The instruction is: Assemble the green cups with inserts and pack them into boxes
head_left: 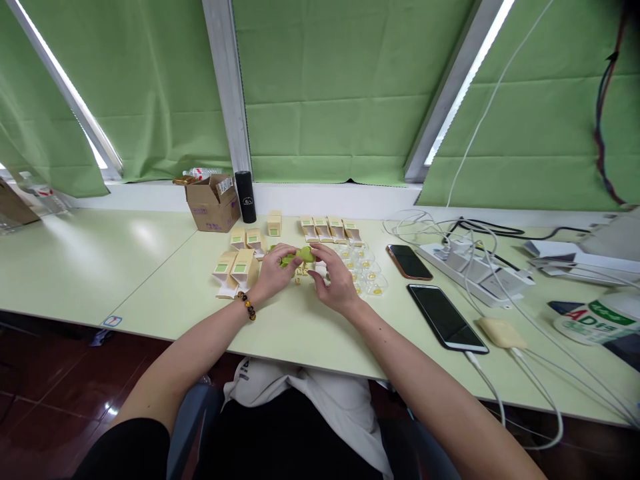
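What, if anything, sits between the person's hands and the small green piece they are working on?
Nothing visible. The left hand and the right hand both already grip the small green piece just above the table. The small boxes lie to the left and the clear cups to the right.

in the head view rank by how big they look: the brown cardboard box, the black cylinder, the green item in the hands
1. brown cardboard box
2. black cylinder
3. green item, partly covered by the left hand and right hand, so its full size is unsure
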Tool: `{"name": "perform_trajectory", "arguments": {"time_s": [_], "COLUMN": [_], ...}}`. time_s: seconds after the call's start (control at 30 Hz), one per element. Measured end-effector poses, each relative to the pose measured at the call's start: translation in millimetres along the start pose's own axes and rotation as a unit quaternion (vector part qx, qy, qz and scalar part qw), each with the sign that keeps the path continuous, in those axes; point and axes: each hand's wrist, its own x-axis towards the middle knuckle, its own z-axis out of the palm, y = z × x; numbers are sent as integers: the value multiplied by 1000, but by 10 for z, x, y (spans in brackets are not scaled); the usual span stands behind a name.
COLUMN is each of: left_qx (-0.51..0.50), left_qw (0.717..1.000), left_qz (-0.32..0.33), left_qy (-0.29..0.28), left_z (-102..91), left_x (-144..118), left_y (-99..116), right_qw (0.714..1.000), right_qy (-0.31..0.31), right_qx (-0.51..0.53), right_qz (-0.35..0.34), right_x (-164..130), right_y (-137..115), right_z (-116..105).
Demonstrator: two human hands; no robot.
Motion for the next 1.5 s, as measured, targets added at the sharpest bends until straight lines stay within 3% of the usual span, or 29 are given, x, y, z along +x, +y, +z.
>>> {"name": "perform_trajectory", "arguments": {"time_s": [0.27, 0.4, 0.53, 0.7, 0.8, 0.87, 0.97, 1.07, 1.13, 1.2, 1.3, 1.4, 1.5], "left_qx": [-4, -17, 31, 87, 84, 47, -80, -261, -350, -406, -450, -463, -466], "left_qw": [998, 996, 999, 988, 985, 991, 995, 950, 911, 883, 859, 850, 847], "left_qz": [-40, -72, -8, 93, 106, 78, -39, -173, -219, -235, -246, -252, -254], "left_qy": [-40, -47, -22, -84, -106, -96, -46, -14, -11, -5, 5, 11, 14], "left_z": [45, 31, -48, -79, -41, -11, 27, 41, 33, 18, -7, -18, -20], "left_x": [-16, -30, -10, -5, -19, -18, 6, 45, 67, 80, 86, 86, 86], "left_y": [7, -3, 6, 58, 55, 15, -87, -167, -176, -159, -131, -135, -144], "right_qw": [999, 994, 981, 978, 982, 981, 974, 971, 973, 971, 948, 907, 883], "right_qy": [-15, -7, 13, 9, -5, -2, 20, 45, 38, -6, -134, -260, -347], "right_qx": [-2, 42, 85, 75, 62, 73, 98, 60, -3, -71, -161, -232, -250], "right_qz": [38, 104, 173, 194, 181, 181, 202, 226, 230, 228, 238, 234, 194], "right_x": [12, 57, 63, 53, 61, 70, 90, 117, 139, 170, 232, 288, 301], "right_y": [-41, -84, -44, 16, 9, 1, 2, 19, 36, 48, 48, 23, -9], "right_z": [15, 10, 3, -26, -42, -54, -86, -137, -182, -236, -324, -396, -423]}}
